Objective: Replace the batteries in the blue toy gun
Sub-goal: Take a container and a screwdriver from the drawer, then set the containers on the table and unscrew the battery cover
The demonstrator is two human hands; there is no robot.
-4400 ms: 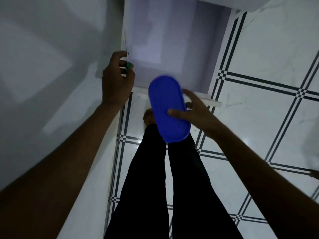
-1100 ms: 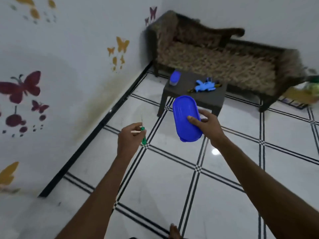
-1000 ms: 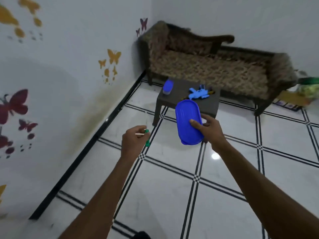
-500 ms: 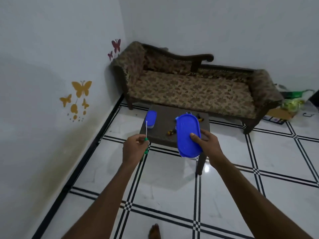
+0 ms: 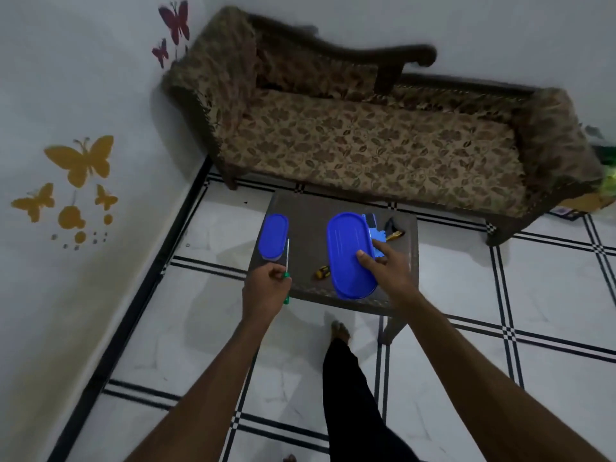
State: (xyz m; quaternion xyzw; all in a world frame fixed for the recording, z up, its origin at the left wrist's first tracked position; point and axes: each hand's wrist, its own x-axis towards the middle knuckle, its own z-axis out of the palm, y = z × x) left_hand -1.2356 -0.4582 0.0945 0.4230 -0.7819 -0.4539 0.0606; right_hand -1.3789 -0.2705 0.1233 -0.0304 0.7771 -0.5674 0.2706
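1. Table: the toy gun lies on it, mostly hidden behind the box.
2. Box: the right hand grips its edge; light, smooth plastic, probably slippery.
3. Screwdriver: the left hand curls around its handle.

Your view is dim, with a cool bluish cast and soft, even light. Faint shadows lie on the floor under the tabletop. The sofa looks slightly blurred, and straight lines bend at the edges.

Both hands forward, gripping.
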